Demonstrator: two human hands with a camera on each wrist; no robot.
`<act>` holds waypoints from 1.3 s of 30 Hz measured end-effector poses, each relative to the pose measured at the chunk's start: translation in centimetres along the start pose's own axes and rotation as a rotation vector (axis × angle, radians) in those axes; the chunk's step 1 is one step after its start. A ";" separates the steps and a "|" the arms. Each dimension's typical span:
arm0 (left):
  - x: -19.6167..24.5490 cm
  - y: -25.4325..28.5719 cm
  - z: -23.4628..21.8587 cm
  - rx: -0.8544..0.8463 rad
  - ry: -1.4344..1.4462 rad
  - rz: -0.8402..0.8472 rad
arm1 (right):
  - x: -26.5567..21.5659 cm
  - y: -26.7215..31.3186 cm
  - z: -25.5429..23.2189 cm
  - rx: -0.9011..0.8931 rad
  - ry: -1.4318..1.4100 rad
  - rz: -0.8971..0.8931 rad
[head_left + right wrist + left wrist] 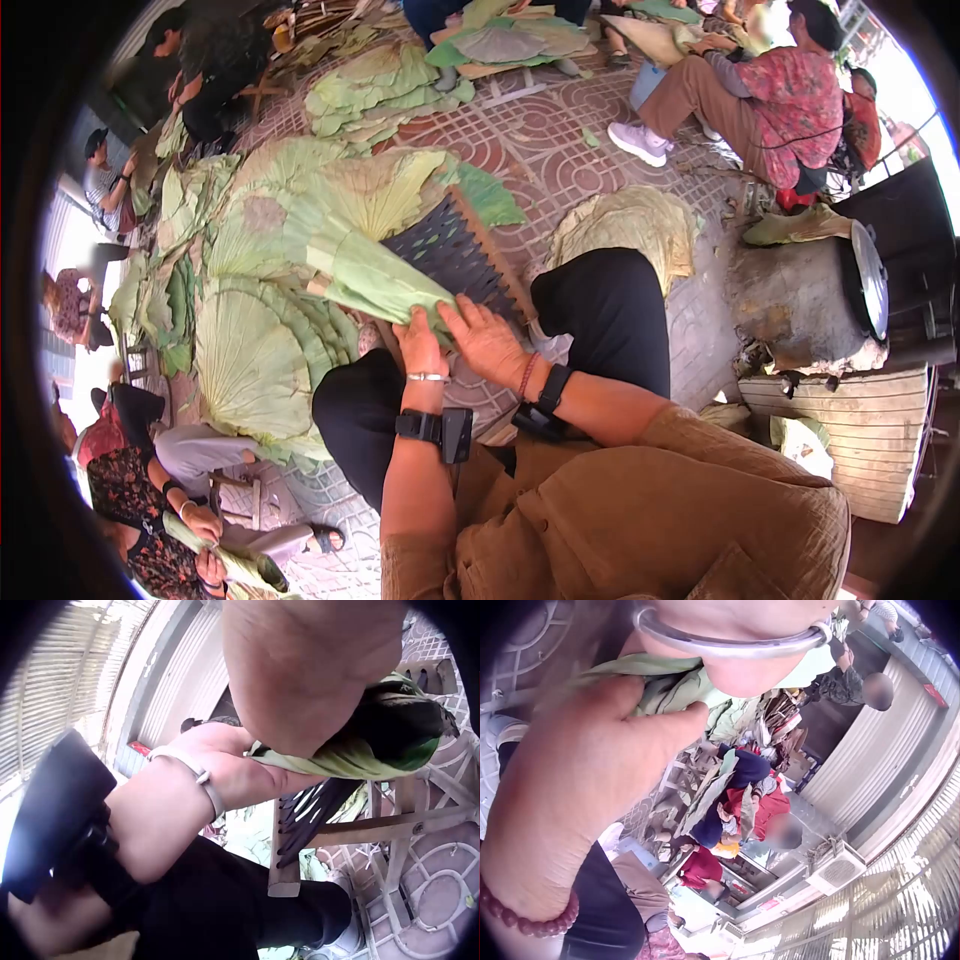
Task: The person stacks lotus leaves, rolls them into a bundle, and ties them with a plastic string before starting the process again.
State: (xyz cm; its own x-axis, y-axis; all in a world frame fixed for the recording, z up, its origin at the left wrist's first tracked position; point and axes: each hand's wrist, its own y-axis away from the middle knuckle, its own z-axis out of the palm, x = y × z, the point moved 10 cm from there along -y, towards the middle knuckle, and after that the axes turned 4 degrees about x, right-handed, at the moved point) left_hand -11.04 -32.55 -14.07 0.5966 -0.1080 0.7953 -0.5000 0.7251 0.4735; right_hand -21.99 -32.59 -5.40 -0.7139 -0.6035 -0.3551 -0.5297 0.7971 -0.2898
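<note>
Between both hands is a long roll of pale green lotus leaves [385, 275], its narrower end toward the body. My left hand [420, 348], with a silver bangle, grips the roll's near end from the left. From the other side my right hand [490, 345], with a red bead bracelet, grips the same end, thumbs close together. In the right wrist view the roll [394, 742] shows a dark, open hollow end below the right palm. The left wrist view shows folded leaf edges [667, 686] between the fingers. The roll's far end overlaps spread leaves [270, 215].
Under the roll stands a wooden stool [455, 250] with a woven black strap seat. Stacked lotus leaves [260, 355] lie at left, and a dried pile [630, 225] by the right knee. A metal drum [805, 295] stands at right. Several people sit around handling leaves.
</note>
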 end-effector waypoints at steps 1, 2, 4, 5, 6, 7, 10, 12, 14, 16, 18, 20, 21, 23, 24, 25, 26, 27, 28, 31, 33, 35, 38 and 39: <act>0.3 0.4 0.6 -0.044 0.031 0.011 | 0.0 0.1 -0.1 0.005 -0.016 -0.018; -0.8 -0.9 -0.1 -0.080 0.080 0.030 | 0.2 0.1 0.0 -0.009 -0.047 -0.014; -0.5 -0.2 0.7 -0.087 0.044 0.015 | 0.1 0.1 -0.6 -0.038 -0.069 0.013; -0.5 -0.1 0.2 -0.044 0.013 0.011 | 0.2 0.0 -0.4 -0.026 -0.054 -0.006; -0.5 -0.4 0.1 -0.055 0.023 0.024 | 0.3 0.0 -0.3 -0.021 -0.049 -0.001; -0.8 -0.8 -0.1 -0.046 -0.009 0.036 | 0.4 0.0 -0.2 -0.019 -0.047 0.003; -1.4 -1.2 -0.4 -0.024 -0.028 0.058 | 0.9 0.2 0.6 -0.080 -0.089 0.018; -0.1 0.8 0.8 -0.016 -0.007 0.005 | 0.7 0.4 0.5 -0.046 -0.074 -0.003; 0.1 0.3 0.6 -0.016 -0.020 0.077 | 0.2 0.6 0.3 -0.017 -0.057 -0.007; 0.6 -0.1 -0.2 0.012 -0.110 0.175 | -0.3 1.0 0.7 -0.041 -0.104 0.045; 0.5 -0.9 -0.9 -0.015 -0.161 0.222 | 0.3 0.9 1.0 -0.069 -0.158 0.099; 1.0 -1.4 -1.0 -0.044 -0.213 0.274 | 1.5 0.1 1.3 -0.176 -0.741 0.120; 0.8 -1.2 -0.5 -0.111 -0.169 0.231 | 4.0 -0.1 1.9 -0.197 -0.968 0.348; 1.1 -0.3 0.7 -0.185 -0.126 0.190 | 6.8 -0.6 1.6 -0.120 -0.967 0.421; 1.0 0.9 2.2 -0.283 -0.087 0.088 | 7.0 -0.5 2.0 -0.177 -1.053 0.476; 0.4 1.9 3.6 -0.379 -0.048 -0.016 | 6.9 -0.4 1.9 -0.170 -1.055 0.475; 0.0 2.0 3.7 -0.403 -0.094 -0.030 | 6.5 0.2 2.9 -0.218 -1.201 0.537; -0.4 1.9 3.8 -0.406 -0.096 -0.028 | 5.9 0.8 3.8 -0.269 -1.346 0.596; -0.6 1.8 3.6 -0.387 -0.084 -0.020 | 6.4 0.9 3.7 -0.201 -1.170 0.577; -1.1 2.0 3.0 -0.295 -0.057 0.021 | 5.6 0.8 1.6 -0.108 -0.865 0.543; 0.4 1.7 1.8 -0.148 -0.241 0.252 | 5.1 1.0 1.9 -0.037 -0.817 0.544; 1.1 2.3 1.6 -0.118 -0.242 0.319 | 4.3 0.6 1.7 -0.006 -0.870 0.464; 2.3 2.9 2.4 -0.149 -0.277 0.382 | 5.7 -0.2 2.7 -0.094 -1.549 0.642; 2.6 3.4 2.6 -0.151 -0.278 0.387 | 6.6 -0.5 2.1 -0.062 -1.674 0.704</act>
State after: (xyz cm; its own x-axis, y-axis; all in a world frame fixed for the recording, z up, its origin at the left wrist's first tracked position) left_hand -12.80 -32.14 -9.43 0.1854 0.0260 0.9823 -0.5426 0.8362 0.0803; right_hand -25.45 -36.96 -9.51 0.3546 0.4603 -0.8139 -0.4080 0.8593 0.3083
